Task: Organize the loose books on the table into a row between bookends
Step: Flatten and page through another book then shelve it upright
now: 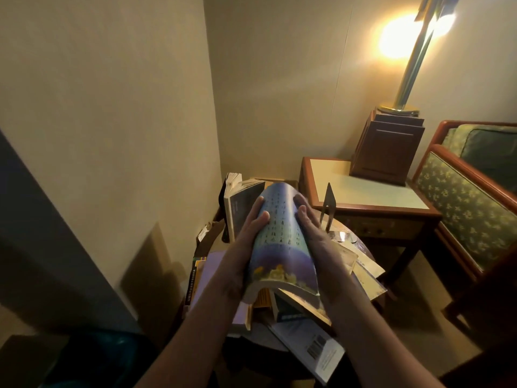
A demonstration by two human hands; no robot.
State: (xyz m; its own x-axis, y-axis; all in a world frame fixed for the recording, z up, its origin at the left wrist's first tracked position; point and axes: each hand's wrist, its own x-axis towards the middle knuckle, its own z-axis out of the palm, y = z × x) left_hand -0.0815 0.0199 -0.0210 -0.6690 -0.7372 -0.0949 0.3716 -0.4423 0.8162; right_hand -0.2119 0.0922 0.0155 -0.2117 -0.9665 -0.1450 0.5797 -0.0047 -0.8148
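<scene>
Hands, left (247,236), right (312,231), clasp one seemingly softcover book (279,233).

You hold the purple book (279,239) in both hands, its cover bowed upward. Your left hand (246,236) grips its left edge and your right hand (313,239) its right. Under it lies a loose pile (310,343) of books. Behind it are upright books (242,204). A metal bookend (329,204) stands to their right, just before the side table (369,204).

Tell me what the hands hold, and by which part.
The left hand and right hand grip one purple book by its two long side edges, bowing it.
</scene>
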